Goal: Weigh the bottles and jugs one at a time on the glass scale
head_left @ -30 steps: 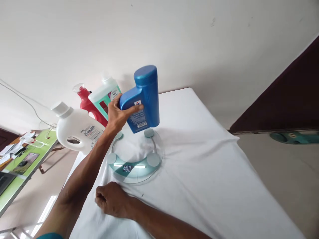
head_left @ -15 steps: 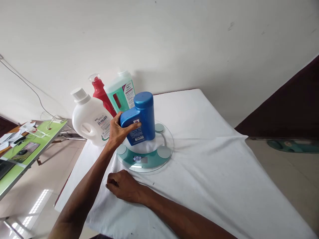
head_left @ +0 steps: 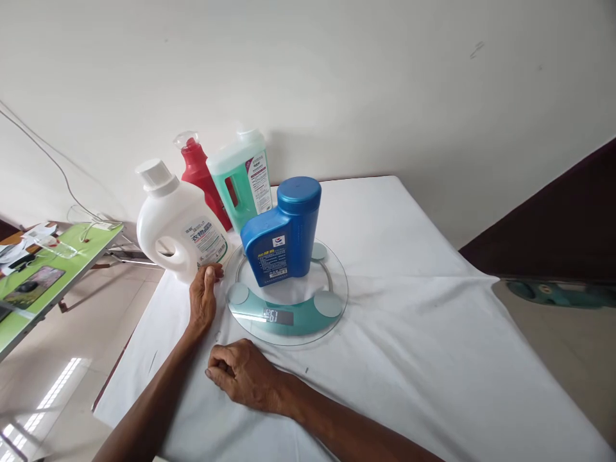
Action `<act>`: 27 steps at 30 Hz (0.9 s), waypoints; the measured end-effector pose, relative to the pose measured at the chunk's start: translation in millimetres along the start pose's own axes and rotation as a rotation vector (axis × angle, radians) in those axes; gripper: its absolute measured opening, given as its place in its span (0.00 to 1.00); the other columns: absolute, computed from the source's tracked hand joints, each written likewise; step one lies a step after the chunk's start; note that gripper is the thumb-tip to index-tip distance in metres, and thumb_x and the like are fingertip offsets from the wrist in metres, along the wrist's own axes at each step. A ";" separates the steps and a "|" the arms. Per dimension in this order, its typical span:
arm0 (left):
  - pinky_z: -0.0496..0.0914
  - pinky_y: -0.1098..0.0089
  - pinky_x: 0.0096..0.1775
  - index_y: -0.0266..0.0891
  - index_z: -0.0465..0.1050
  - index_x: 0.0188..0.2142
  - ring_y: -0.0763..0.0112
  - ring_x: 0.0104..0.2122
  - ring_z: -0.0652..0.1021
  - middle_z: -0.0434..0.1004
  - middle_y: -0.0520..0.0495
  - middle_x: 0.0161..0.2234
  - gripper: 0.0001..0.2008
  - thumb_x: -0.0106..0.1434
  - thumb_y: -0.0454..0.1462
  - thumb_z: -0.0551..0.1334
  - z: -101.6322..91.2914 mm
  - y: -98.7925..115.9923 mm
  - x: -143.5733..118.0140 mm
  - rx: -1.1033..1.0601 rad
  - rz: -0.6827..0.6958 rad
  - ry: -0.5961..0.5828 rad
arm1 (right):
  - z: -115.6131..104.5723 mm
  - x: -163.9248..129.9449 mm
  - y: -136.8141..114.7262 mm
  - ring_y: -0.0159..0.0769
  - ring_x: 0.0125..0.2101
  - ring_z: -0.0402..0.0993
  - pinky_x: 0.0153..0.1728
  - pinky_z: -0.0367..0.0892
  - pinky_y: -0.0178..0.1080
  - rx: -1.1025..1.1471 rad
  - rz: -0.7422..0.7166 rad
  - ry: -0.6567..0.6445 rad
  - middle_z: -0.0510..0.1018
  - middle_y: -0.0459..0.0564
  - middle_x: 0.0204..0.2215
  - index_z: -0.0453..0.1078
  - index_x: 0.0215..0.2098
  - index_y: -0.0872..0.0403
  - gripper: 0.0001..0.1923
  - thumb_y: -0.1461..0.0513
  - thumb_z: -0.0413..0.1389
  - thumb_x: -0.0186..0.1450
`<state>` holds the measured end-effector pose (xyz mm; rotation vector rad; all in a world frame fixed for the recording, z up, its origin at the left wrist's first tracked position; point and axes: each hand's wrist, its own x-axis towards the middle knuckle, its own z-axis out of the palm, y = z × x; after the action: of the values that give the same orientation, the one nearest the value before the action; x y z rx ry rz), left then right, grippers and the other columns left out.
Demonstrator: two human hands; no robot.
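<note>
A blue plastic bottle with a round blue cap stands upright on a round glass scale, whose lit display shows digits. My left hand is off the blue bottle, beside the scale's left rim and in front of the white detergent jug. Its fingers are slightly bent and apart, holding nothing; whether they touch the jug I cannot tell. My right hand rests on the cloth in front of the scale, curled into a loose fist with nothing seen in it.
Behind the jug stand a red bottle and a green see-through bottle, close to the wall. A white cloth covers the table. Off to the left, a green table carries papers and a mouse.
My left hand has let go of the blue bottle and moved down and left. The bottle now stands alone on the scale, and the display has changed from zeros to other digits. My right hand stays put.
</note>
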<state>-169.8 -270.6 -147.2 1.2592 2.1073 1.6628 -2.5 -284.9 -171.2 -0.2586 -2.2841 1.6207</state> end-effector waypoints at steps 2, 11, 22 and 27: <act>0.76 0.59 0.46 0.40 0.79 0.43 0.59 0.39 0.80 0.81 0.43 0.36 0.30 0.74 0.62 0.53 0.7 -10.1 -2.1 0.005 -0.040 -0.035 | 0.4 -0.5 1.0 0.30 0.24 0.68 0.32 0.62 0.32 -0.010 -0.002 -0.003 0.74 0.41 0.23 0.65 0.29 0.51 0.11 0.67 0.60 0.68; 0.75 0.60 0.48 0.41 0.79 0.46 0.60 0.40 0.81 0.82 0.43 0.40 0.26 0.75 0.58 0.54 6.1 -14.0 0.8 0.079 -0.020 -0.095 | 1.5 -2.6 3.4 0.31 0.23 0.65 0.31 0.60 0.34 -0.008 -0.018 0.003 0.74 0.41 0.23 0.65 0.30 0.51 0.10 0.66 0.59 0.68; 0.76 0.61 0.47 0.41 0.79 0.47 0.61 0.40 0.82 0.82 0.44 0.41 0.26 0.75 0.58 0.55 5.2 -14.1 0.3 0.104 -0.027 -0.086 | 0.4 -3.0 1.0 0.31 0.24 0.65 0.31 0.59 0.34 -0.034 0.005 -0.020 0.74 0.41 0.23 0.65 0.30 0.51 0.11 0.66 0.59 0.68; 0.76 0.61 0.47 0.41 0.79 0.48 0.60 0.42 0.82 0.83 0.44 0.43 0.24 0.75 0.57 0.56 4.3 -16.8 0.4 0.110 -0.035 -0.094 | -0.6 -2.8 0.4 0.30 0.23 0.63 0.31 0.58 0.34 -0.025 -0.011 -0.009 0.70 0.40 0.22 0.61 0.28 0.50 0.13 0.66 0.60 0.68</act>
<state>-175.9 -267.5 -163.2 1.2969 2.1778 1.4615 0.3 -285.2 -171.9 -0.2451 -2.3091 1.5922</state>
